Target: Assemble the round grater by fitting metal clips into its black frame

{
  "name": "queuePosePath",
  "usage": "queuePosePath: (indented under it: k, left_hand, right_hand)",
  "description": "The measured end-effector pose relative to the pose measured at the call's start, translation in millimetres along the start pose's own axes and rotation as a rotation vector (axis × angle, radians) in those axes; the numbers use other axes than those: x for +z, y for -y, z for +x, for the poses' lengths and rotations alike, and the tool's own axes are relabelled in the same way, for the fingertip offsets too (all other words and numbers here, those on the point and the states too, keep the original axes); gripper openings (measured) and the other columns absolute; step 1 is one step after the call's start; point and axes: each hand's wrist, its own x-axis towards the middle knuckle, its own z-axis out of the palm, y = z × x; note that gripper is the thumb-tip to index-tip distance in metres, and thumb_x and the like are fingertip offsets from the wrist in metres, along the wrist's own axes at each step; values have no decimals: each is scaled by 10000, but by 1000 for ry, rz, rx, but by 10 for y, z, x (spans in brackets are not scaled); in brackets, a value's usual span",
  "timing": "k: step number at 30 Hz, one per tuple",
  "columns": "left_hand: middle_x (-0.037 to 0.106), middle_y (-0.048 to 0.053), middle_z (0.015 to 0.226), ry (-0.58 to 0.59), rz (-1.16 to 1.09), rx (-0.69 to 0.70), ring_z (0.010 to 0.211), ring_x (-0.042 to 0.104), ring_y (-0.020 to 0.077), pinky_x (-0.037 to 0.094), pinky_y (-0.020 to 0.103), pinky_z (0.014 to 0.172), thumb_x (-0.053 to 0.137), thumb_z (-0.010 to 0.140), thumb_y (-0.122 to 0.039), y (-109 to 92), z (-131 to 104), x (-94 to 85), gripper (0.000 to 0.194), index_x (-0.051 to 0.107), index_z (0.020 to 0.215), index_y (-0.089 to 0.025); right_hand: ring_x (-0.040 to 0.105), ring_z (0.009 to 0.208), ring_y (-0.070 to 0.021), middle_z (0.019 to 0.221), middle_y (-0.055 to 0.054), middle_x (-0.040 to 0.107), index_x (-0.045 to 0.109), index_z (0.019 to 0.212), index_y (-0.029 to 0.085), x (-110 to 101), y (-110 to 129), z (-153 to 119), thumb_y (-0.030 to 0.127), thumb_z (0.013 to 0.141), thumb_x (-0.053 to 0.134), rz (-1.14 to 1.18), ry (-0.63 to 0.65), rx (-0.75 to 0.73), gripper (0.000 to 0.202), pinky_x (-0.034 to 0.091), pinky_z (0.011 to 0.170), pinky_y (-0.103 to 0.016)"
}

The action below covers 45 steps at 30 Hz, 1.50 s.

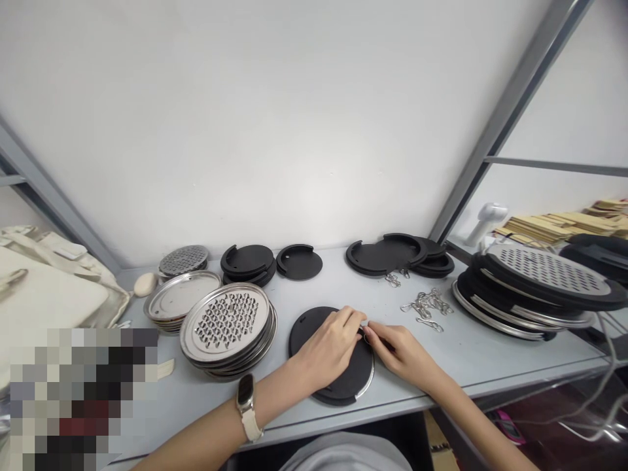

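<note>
Your left hand [330, 345] and right hand [400, 353] are pinching something tiny, hidden, over the black disc [338, 366] overhanging the shelf edge [441, 400].

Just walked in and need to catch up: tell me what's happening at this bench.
A person works at a grey table. The left hand rests on a black round disc near the front edge, while the right hand meets it at the disc's rim, pinching something too small to make out. Loose metal clips lie just behind, and stacks of perforated steel discs sit to the left.
</note>
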Motion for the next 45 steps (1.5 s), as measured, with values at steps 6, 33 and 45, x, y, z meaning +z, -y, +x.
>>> queuePosePath:
  k: [6,33,45]
  left_hand:
    - [523,59,1116,1,-5,7,981,530,210,457,355,887,406,952,-93,-3,-3,10,230,438,1162,-182]
    - [528,57,1105,-4,16,10,956,531,211,452,349,872,401,950,-90,-9,0,-4,225,445,1152,-180]
    - [534,51,1089,10,10,-14,948,534,204,452,338,866,380,957,-89,10,4,-5,226,441,1152,-186]
  right_hand:
    - [412,464,-108,549,48,426,436,699,206,23,-36,-12,289,988,337,-16,-35,-5,317,310,497,-230]
    - [408,459,-112,545,49,413,423,692,210,8,-8,3,286,976,337,-22,-19,1,306,304,492,-231]
    - [367,487,-104,566,56,373,368,679,212,5,-47,-6,293,985,319,17,-6,29,320,297,505,-220]
